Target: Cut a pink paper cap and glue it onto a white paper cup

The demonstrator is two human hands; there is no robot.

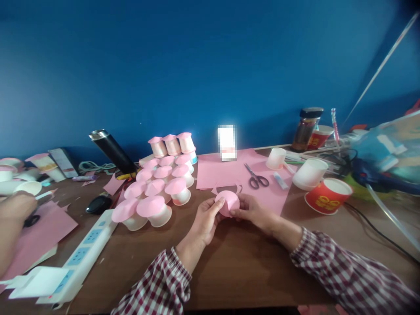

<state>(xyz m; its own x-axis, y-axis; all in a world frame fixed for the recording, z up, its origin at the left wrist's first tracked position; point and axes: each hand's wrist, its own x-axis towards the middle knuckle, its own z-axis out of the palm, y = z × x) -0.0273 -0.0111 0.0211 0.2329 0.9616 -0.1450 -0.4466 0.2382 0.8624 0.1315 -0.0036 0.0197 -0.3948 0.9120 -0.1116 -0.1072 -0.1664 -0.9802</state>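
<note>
Above brown wooden desk: left hand, right hand pinching pink paper cone.

- A craft corner set up indoors, by the look of the cluttered wooden surface against a plain blue wall.
- Pink paper sheets, scissors and a glue stick lie about.
- Rows of paper cups with pink tops stand finished.
- A power strip, a flask and a jar suggest a shared hobby desk.
</note>
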